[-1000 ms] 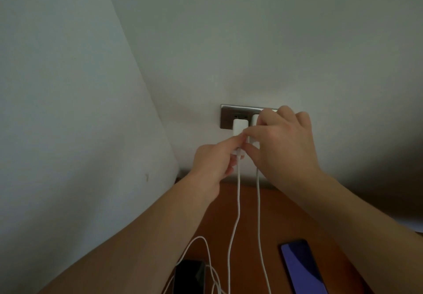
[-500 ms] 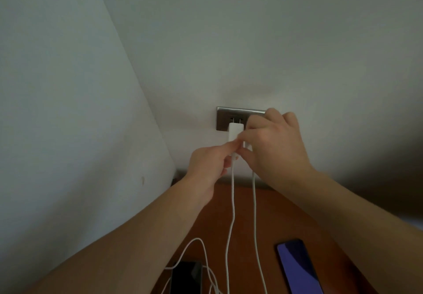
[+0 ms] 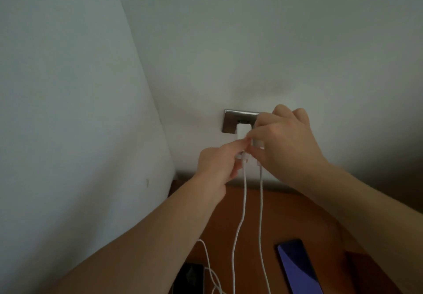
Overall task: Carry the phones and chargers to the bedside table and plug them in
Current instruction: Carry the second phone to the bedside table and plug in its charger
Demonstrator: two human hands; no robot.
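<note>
Two white charger adapters are seen at the metal wall socket plate (image 3: 231, 121), at the far end of the wooden bedside table (image 3: 286, 215). The left adapter (image 3: 243, 131) sits against the plate; how deep it is seated cannot be told. The right adapter (image 3: 257, 143) is mostly hidden by the right hand (image 3: 286, 147), whose fingers are curled narrowly around it; the grip appears closed on its body.

The left hand (image 3: 217, 167) is pinched tight, thumb and forefinger closed on the connector end of the left cable (image 3: 240, 220), just below the left adapter. Fingertips of both hands are touching or nearly so.

The left cable and the right cable (image 3: 261, 220) hang side by side from the hands down toward the near edge. A third white cable loop (image 3: 207, 257) is seen near the left forearm.

A black phone (image 3: 190, 280) lies near-left on the table, partly cut off by the frame, touched by the cable loop. A phone with a purple-blue screen (image 3: 297, 266) lies near-right, face up, well apart from the cables. Whether either phone is connected cannot be told.
</note>
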